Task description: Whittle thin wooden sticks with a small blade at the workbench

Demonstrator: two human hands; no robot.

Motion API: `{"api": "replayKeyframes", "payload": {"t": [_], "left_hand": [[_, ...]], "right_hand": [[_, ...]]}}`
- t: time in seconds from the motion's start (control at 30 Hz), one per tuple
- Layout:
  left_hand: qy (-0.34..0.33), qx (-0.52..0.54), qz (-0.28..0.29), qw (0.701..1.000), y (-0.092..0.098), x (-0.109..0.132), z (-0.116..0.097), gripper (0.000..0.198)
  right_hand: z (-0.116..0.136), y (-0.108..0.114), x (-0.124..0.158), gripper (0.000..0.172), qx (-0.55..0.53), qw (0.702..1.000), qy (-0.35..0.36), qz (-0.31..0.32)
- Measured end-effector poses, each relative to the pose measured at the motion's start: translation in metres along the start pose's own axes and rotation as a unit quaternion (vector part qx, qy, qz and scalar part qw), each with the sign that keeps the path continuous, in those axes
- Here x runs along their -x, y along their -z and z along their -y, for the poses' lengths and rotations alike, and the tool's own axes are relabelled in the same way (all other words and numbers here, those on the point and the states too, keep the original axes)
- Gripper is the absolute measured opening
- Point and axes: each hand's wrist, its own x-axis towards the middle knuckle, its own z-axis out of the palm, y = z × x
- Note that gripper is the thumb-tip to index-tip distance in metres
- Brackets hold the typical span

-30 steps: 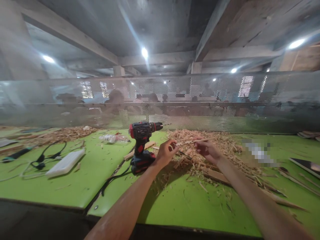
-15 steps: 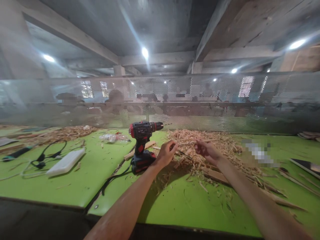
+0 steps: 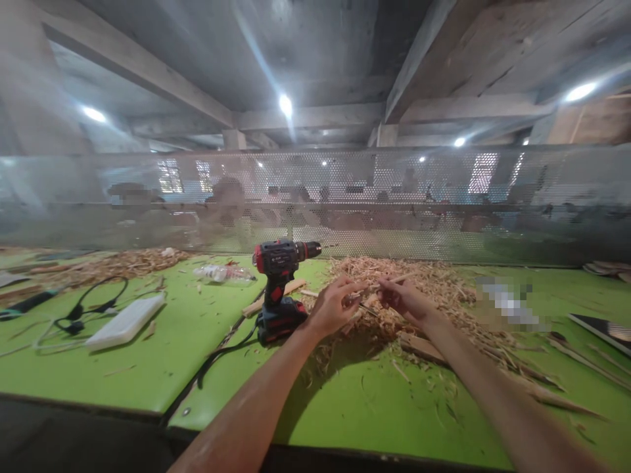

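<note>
Two bare hands, both low over the tabletop (image 3: 359,401). Your right hand (image 3: 408,302) has its fingers drawn together in a pinch on a thin wooden stick (image 3: 373,287), which lies roughly crosswise in front of you, between the two sets of fingers. A fingertip pinch suits so slender a piece, presumably: it leaves most of the length exposed. Your left hand (image 3: 335,309) is partly curled, forefinger stretched toward the stick's near-left end; whether those fingers grip it or merely steady it, you cannot tell here. The heap of shavings (image 3: 444,279) lies beneath and beyond your fingers, so the stick is likely held up to keep it distinct from the litter. A wooden block (image 3: 422,347) rests just nearer you than the right fingers. Left of the left fingers, a cordless drill (image 3: 280,263) stands upright on its battery base, bit pointing right; that stance probably keeps the bit off the surface. Farther left lie a clear plastic bottle (image 3: 224,274) and a white box (image 3: 125,322).
</note>
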Motion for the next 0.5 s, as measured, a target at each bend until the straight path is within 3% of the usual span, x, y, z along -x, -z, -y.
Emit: {"api": "replayKeyframes", "payload": {"t": [0.13, 0.23, 0.5], "left_hand": [[0.018, 0.025, 0.048, 0.998, -0.0052, -0.0008, -0.0029, 0.021], [0.041, 0.025, 0.095, 0.994, -0.0063, -0.0003, -0.0042, 0.033], [0.005, -0.037, 0.085, 0.996, -0.003, -0.0003, -0.0057, 0.03]], "right_hand": [[-0.0008, -0.0032, 0.0002, 0.033, 0.027, 0.999, -0.014, 0.018], [-0.0003, -0.0051, 0.0007, 0.031, 0.03, 0.999, -0.023, 0.019], [0.0031, -0.0098, 0.0008, 0.034, 0.014, 1.0, -0.015, -0.018]]}}
